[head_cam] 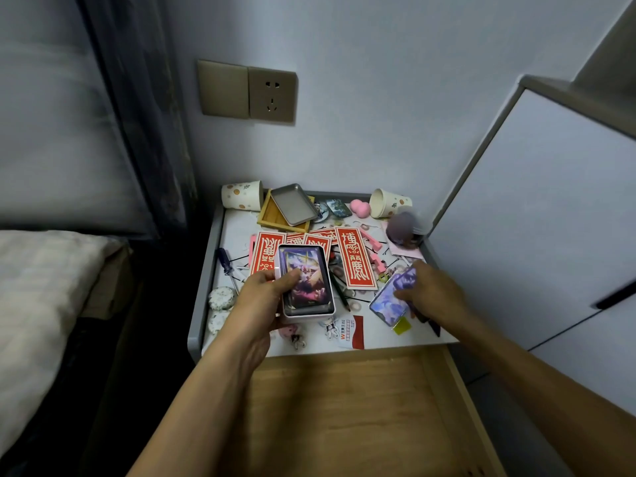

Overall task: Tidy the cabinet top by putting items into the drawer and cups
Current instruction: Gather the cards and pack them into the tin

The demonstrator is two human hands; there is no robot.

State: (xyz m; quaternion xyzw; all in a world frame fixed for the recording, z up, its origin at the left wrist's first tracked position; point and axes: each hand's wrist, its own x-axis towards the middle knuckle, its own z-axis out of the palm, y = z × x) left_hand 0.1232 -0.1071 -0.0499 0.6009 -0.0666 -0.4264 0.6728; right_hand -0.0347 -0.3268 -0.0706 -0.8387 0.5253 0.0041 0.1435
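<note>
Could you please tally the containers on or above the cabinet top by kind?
Paper cups, both on their sides: 2
Wooden tray: 1
Silver tin: 1
White card box, held by the left hand: 1
Total: 5

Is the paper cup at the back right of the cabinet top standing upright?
No, that paper cup lies on its side, with its open mouth facing left.

I read an orange "W" on the leaflet (pixel 348 333), just right of the card tin (pixel 306 318). On the red slips (pixel 354 258) behind the tin: white stylised characters, illegible.
</note>
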